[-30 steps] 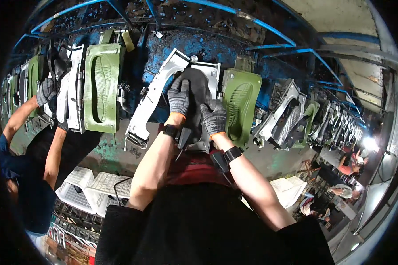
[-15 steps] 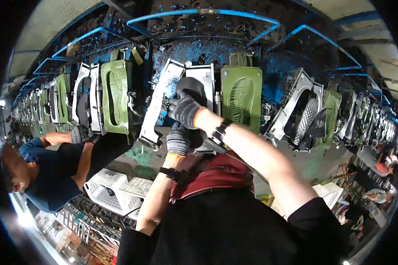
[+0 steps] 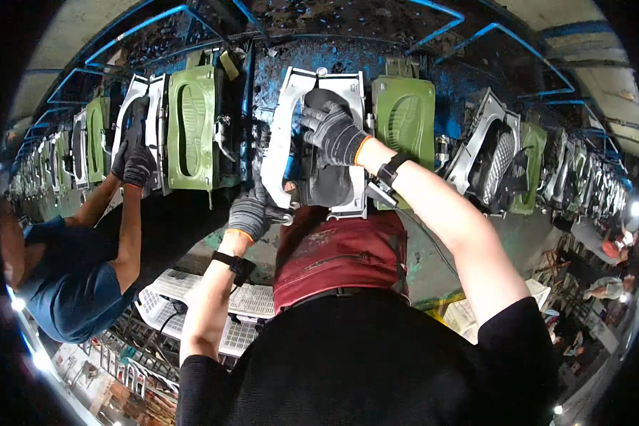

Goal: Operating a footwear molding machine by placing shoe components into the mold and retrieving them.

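In front of me a silver two-part shoe mould frame [image 3: 279, 153] stands around a dark shoe-shaped piece [image 3: 331, 186]. My right hand [image 3: 334, 133], in a grey striped glove with an orange cuff, lies over the upper half of this piece, fingers apart. At the lower end of the frame's left half is my left hand [image 3: 250, 213], gloved alike, its fingers curled about the end; part of that grip is hidden. Hinged to the frame's right side is a green mould plate [image 3: 405, 124] with a sole-shaped hollow.
More moulds line the bench both ways, including a green plate [image 3: 192, 128] at left and a silver frame [image 3: 479, 153] at right. A co-worker [image 3: 78, 277] handles a mould on the left. White crates [image 3: 213, 295] stand behind at lower left. Blue rails [image 3: 476, 35] run along the back.
The frame's left half has swung right, closer around the dark piece. My left hand has moved from beside the piece to that half's lower end. The co-worker's hands have moved up.
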A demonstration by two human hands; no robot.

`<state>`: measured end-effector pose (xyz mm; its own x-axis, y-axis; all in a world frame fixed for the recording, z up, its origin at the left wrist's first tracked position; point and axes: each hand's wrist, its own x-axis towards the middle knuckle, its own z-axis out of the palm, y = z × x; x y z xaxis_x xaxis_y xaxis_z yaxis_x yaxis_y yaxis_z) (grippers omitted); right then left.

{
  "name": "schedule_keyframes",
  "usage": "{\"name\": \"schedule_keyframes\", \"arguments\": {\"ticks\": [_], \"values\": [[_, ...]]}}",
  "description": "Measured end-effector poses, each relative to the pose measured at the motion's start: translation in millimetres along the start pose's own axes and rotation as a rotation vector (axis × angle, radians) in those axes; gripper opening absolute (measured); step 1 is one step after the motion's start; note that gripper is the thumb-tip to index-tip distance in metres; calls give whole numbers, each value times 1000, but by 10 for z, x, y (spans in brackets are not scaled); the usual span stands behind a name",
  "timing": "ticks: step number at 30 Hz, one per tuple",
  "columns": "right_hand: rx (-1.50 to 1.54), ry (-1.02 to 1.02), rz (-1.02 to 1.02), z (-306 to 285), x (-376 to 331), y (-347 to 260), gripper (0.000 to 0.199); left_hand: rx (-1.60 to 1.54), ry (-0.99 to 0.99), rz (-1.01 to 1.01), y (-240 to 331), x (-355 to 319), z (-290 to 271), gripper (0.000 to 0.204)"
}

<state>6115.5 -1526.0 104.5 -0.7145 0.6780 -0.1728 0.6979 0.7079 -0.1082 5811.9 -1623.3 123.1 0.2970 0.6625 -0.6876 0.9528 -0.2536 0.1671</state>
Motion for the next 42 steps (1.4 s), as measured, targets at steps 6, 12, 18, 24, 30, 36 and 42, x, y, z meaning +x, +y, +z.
{"name": "schedule_keyframes", "arguments": {"ticks": [6, 12, 18, 24, 30, 36, 42], "values": [[251, 86, 420, 194, -266, -498, 92, -234, -86, 188, 655, -159, 445, 129], [417, 167, 721, 631, -903, -2003, 133, -315, 505, 313, 481, 606, 41, 48], [485, -192, 705, 273, -905, -2091, 125, -83, 831, 470, 1373, 1376, -669, 55], [580, 111, 659, 701, -1186, -2099, 92, 107, 739, 354, 1764, 1516, -622, 87], [757, 205, 539, 523, -1288, -1903, 114, -186, 943, 625, 1597, 1549, -766, 51], [750, 98, 531, 449, -1335, -1808, 116, 295, 596, 277, 1874, 1230, -479, 90], [647, 217, 558, 560, -1360, -1867, 103, 360, 568, 166, 2071, 1223, -512, 92]]}}
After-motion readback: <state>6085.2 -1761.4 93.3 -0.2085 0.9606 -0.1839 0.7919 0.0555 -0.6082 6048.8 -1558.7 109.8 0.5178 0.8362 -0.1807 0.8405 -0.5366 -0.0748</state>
